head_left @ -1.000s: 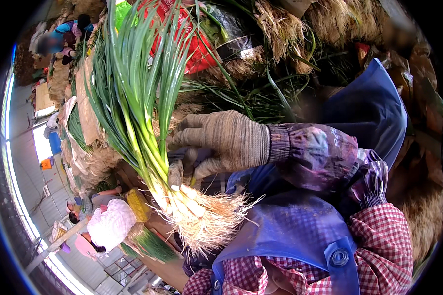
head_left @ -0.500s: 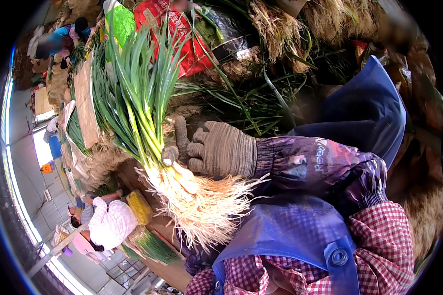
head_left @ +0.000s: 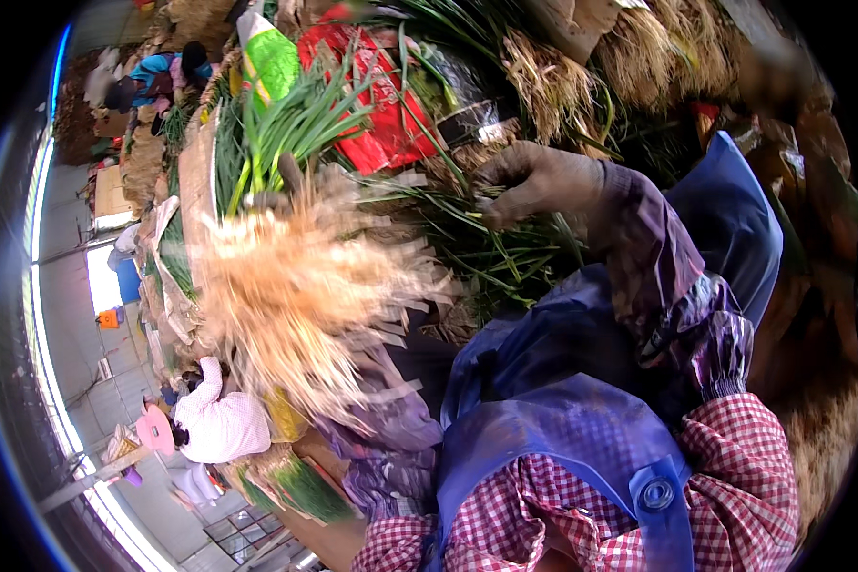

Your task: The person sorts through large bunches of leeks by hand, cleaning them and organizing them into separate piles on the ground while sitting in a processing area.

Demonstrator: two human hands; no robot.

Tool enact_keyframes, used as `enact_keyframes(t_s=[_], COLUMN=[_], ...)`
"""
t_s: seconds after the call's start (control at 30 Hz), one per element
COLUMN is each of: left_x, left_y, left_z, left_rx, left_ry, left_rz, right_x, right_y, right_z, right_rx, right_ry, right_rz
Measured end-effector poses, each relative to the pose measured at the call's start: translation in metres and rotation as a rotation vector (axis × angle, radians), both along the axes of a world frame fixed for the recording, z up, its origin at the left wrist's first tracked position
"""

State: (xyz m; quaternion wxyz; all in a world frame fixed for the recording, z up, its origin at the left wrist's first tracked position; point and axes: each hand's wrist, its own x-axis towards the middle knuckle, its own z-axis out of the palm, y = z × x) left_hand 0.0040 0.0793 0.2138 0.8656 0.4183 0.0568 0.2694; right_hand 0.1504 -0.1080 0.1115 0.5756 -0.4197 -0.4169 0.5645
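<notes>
A bunch of green onions (head_left: pixel 300 124) is gripped in my left hand (head_left: pixel 286 186), whose grey glove is mostly hidden behind the roots. The pale roots (head_left: pixel 305 276) fan out toward me, smeared by motion, and the green tops point away. To the right, my right hand (head_left: pixel 539 183), gloved too, hangs over a heap of loose green leaves (head_left: pixel 505 257). Its fingers are curled in close to the thumb. Thin green strands show at the fingertips, but whether they are pinched or lie behind is unclear.
Red (head_left: pixel 377 105) and green (head_left: pixel 272 62) bags lie beyond the bunch. Root-ended onion bundles (head_left: pixel 629 57) are stacked at the far right. A blue apron (head_left: pixel 553 419) covers my lap. At the left, a person in a pink hat (head_left: pixel 155 429) and another in blue (head_left: pixel 153 71) sit among onions.
The onion bunch has swung left and up, its roots now turned more toward me. My right hand has left the bunch and moved right and away, over the loose leaves.
</notes>
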Motion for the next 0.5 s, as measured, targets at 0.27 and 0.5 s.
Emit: enact_keyframes(t_s=[0.27, 0.5], left_x=[0.047, 0.059], left_y=[0.034, 0.033], left_z=[0.042, 0.045], left_rx=[0.094, 0.091], left_ry=[-0.112, -0.153], left_rz=[0.029, 0.042], right_x=[-0.02, -0.049], right_y=[0.014, 0.016], right_z=[0.012, 0.079], right_rx=[-0.069, 0.198], right_ry=[-0.312, -0.482], right_rz=[-0.502, -1.223])
